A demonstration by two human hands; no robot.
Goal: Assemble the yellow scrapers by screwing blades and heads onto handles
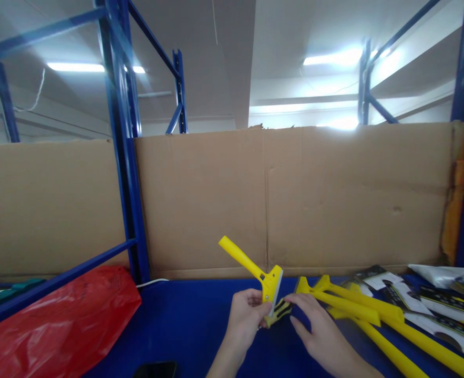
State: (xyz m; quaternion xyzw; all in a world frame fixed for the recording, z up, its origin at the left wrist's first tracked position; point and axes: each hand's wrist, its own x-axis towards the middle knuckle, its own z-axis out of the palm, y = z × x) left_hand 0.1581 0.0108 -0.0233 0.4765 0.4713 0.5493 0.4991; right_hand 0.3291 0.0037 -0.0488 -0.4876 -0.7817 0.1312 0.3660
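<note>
A yellow scraper (271, 286) with a long handle and a pale blade edge is pinched in my left hand (244, 317), its handle slanting up to the left. Just below its head is a smaller yellow-and-black tool (279, 313), partly behind my fingers. My right hand (314, 325) has its fingertips at the upper right end of this tool, thumb apart from the index finger; whether it grips the tool is unclear. Several more yellow scrapers (373, 310) lie in a pile right of my right hand.
Black-and-white packages (436, 320) lie at the far right. A red plastic bag (98, 310) is at the left, beside a blue rack post (127, 210). A dark phone-like object (156, 369) sits at the near edge. Cardboard (208, 205) stands behind the blue surface (176, 315).
</note>
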